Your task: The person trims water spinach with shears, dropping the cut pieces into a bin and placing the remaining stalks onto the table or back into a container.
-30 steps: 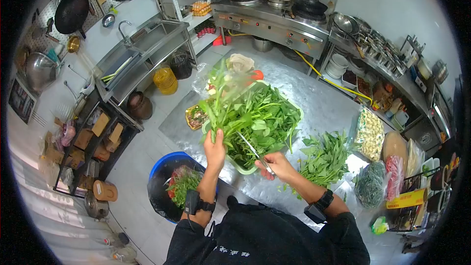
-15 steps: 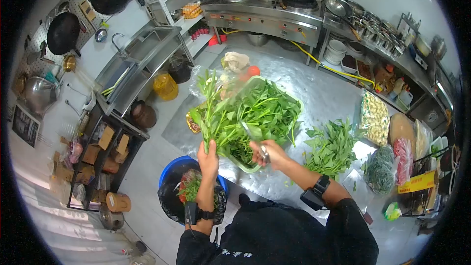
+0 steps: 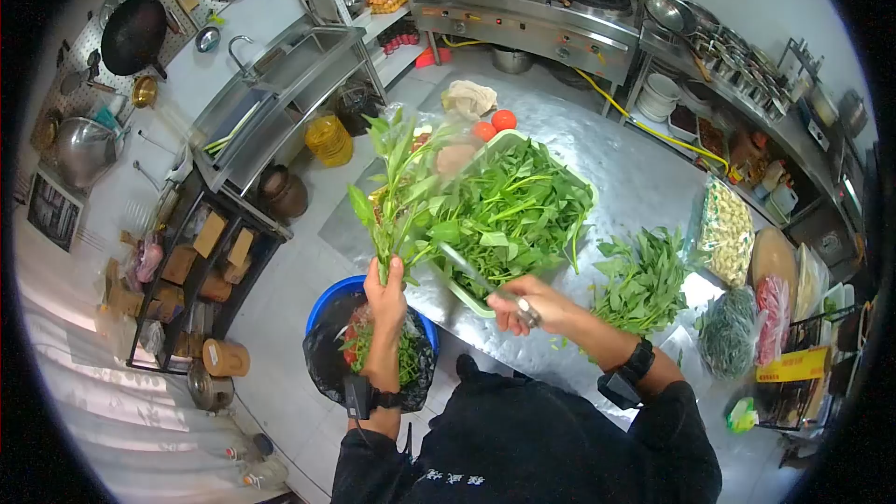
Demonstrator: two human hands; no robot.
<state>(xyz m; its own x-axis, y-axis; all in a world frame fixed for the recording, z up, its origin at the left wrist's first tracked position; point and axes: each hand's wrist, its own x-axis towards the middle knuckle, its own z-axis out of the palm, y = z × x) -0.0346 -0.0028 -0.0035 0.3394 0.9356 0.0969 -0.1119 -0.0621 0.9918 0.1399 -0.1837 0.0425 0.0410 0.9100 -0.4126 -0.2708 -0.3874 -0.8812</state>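
Observation:
My left hand (image 3: 385,289) is closed around the stems of an upright bunch of leafy greens (image 3: 394,196), over the table edge near the bin. In my right hand (image 3: 537,306) is a knife (image 3: 467,269), gripped by its metal handle; the blade points up and left toward the bunch, apart from my left fingers. Behind the blade stands a pale green tub (image 3: 595,194), heaped with more leafy greens (image 3: 523,210). To the right, a loose pile of greens (image 3: 642,280) lies on the metal table (image 3: 644,177).
A blue bin (image 3: 322,301) with a black liner (image 3: 327,375) stands below my left forearm, green scraps (image 3: 403,359) inside. Tomatoes (image 3: 504,119) and a cloth-like bundle (image 3: 469,99) sit behind the tub. Bagged foods (image 3: 723,233) line the table's right side.
The view has shifted slightly. My left hand has drawn the bunch left, away from the tub's heap. The knife has moved toward me and its blade shows more clearly.

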